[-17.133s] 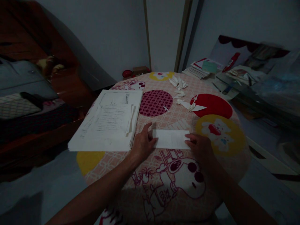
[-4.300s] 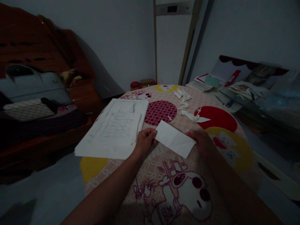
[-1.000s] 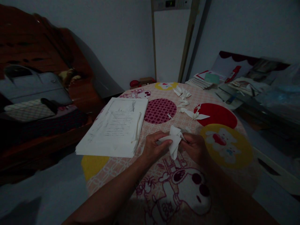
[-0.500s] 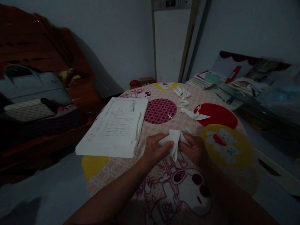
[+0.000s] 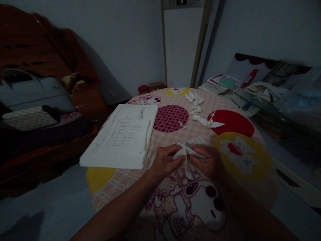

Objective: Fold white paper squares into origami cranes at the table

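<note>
A white folded paper (image 5: 186, 152) with several flaps is held over the patterned tablecloth (image 5: 140, 187). My left hand (image 5: 167, 159) pinches its left side between thumb and fingers. On the opposite side, my right hand (image 5: 208, 159) grips it the same way, thumb near the centre fold. One narrow flap points down between the two thumbs. Beyond the hands lie folded paper cranes: a larger one with spread wings (image 5: 208, 122), a smaller one (image 5: 196, 110) and a clump of white folded paper (image 5: 195, 98).
A thick stack of printed sheets (image 5: 120, 137) lies on the left of the round table. Bags (image 5: 32, 90) rest on a wooden bench (image 5: 85, 83) at left. Papers (image 5: 215, 85) and a glass-topped surface (image 5: 260, 100) are at right. A tall white cabinet unit (image 5: 183, 47) stands behind.
The folded paper has turned in my hands: its broad upright flap has given way to a cross-like shape with flaps spread sideways. Both hands keep hold, and my right thumb has moved toward the centre.
</note>
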The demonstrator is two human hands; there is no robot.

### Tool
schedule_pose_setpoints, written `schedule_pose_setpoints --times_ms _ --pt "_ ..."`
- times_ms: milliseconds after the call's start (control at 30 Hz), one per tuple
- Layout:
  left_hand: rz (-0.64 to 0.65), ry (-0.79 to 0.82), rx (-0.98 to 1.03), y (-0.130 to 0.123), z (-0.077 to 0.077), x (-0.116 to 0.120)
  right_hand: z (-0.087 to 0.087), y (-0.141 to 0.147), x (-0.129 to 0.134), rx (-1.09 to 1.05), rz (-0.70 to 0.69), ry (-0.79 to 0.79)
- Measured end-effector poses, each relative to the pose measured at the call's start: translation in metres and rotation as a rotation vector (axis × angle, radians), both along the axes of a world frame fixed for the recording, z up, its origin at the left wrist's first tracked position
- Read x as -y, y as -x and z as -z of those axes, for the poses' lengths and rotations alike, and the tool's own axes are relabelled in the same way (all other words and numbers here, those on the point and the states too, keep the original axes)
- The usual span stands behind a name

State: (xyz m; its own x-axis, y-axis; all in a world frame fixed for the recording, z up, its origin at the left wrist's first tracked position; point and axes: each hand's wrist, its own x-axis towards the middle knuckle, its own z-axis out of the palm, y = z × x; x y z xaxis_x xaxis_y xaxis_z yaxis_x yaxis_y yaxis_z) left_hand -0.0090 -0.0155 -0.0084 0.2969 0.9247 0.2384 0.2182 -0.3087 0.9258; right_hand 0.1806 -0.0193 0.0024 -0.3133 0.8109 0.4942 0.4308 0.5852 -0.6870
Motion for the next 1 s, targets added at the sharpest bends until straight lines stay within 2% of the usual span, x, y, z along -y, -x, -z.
schedule_pose_setpoints --times_ms 133,333,567,833,1000 --pt "0.037 -0.031 -0.055 0.002 -0.005 0.001 0.000 0.000 0.003 0.015 0.011 -0.038" --pt "0.073 -0.007 -0.058 0.003 -0.010 0.002 -0.005 0.000 0.007 -0.001 0.020 0.033" --pt "0.045 0.029 0.002 0.001 -0.014 0.004 -0.007 0.002 0.007 -0.012 0.065 0.037" --pt "0.049 0.024 0.013 0.000 -0.021 0.008 -0.012 0.002 0.011 -0.021 0.045 -0.004" --pt "0.071 -0.069 -0.005 0.002 -0.024 0.008 -0.014 0.003 0.012 0.021 0.018 -0.113"
